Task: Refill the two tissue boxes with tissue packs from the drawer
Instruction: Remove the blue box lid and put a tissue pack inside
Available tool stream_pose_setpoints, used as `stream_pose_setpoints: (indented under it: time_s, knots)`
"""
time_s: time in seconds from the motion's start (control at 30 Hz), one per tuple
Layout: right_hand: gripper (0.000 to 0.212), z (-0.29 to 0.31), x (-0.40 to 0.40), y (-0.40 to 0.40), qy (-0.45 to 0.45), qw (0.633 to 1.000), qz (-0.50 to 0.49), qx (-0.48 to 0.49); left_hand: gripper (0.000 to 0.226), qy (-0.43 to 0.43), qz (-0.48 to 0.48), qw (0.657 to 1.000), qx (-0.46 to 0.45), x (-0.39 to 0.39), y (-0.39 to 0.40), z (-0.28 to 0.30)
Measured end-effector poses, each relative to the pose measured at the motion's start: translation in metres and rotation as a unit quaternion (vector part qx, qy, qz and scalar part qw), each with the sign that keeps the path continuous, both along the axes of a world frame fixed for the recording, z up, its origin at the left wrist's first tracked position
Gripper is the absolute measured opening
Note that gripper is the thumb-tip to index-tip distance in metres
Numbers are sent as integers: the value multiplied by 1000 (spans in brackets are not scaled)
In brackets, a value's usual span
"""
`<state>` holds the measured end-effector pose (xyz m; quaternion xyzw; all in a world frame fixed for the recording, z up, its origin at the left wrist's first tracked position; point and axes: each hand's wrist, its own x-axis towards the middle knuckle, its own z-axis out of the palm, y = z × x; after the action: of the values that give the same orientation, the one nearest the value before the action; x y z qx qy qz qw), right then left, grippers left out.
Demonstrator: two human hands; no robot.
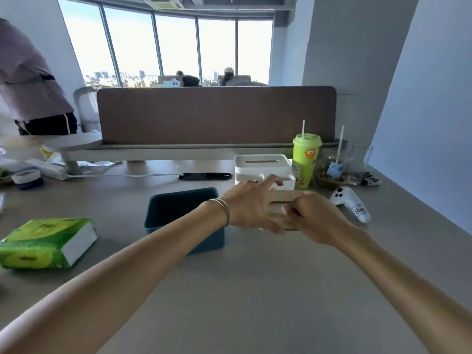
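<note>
1. Counter [255, 290]: wide and bare at 6 o'clock, crowded toward 1 o'clock. Little free room there for setting anything down.
2. Green tissue pack [43, 242]: lying flat at 9 o'clock, well apart from both hands. Still sealed, by the look of it; could be forgotten or nudged off the near edge by a sweeping forearm.
3. Teal tissue box [184, 215]: open-topped, lid off, at centre, just beside the left wrist. Inside looks dark and empty. Likely to be shoved by that wrist.
4. White tissue box [263, 166]: at 12 o'clock behind the hands, lid on.
5. Green cup [306, 159]: tall, with a straw, touching or just beside the white box. Most likely casualty, tipped by a knuckle or the lid's far edge.
6. Wooden lid [278, 203]: slotted, held between both hands. Could slip or tilt if one side lets go first.
7. Left hand [251, 208]: fingers spread over the lid's top, thumb beneath.
8. Right hand [314, 215]: fingers curled, pinching the lid's right end.
</note>
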<state>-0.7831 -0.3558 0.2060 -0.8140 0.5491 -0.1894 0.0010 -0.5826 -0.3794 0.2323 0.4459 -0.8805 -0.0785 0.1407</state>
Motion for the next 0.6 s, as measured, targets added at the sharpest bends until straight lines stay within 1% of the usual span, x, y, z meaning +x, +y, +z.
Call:
stream_pose_setpoints:
  time_s: [0.13, 0.17, 0.23, 0.3, 0.4, 0.6]
  knots:
    - [13, -20, -29, 7, -13, 1000, -13, -1, 99, 15, -3, 999, 30, -24, -2, -29]
    - [13, -27, -35, 8, -12, 1000, -22, -3, 98, 18, 1, 999, 37, -28, -3, -36]
    - [17, -39, -44, 11, -20, 999, -35, -4, 96, 21, 3, 998, 54, -34, -6, -49]
    - [25, -48, -51, 13, -24, 999, -47, 8, 96, 23, 0, 997, 79, -38, -8, -61]
    - [35, -58, -58, 15, -14, 998, -51, 32, 102, 31, 11, 993, 116, -42, -12, -75]
    - [35, -69, -60, 17, -23, 997, -59, 43, 105, 7, 11, 992, 122, -45, -14, -88]
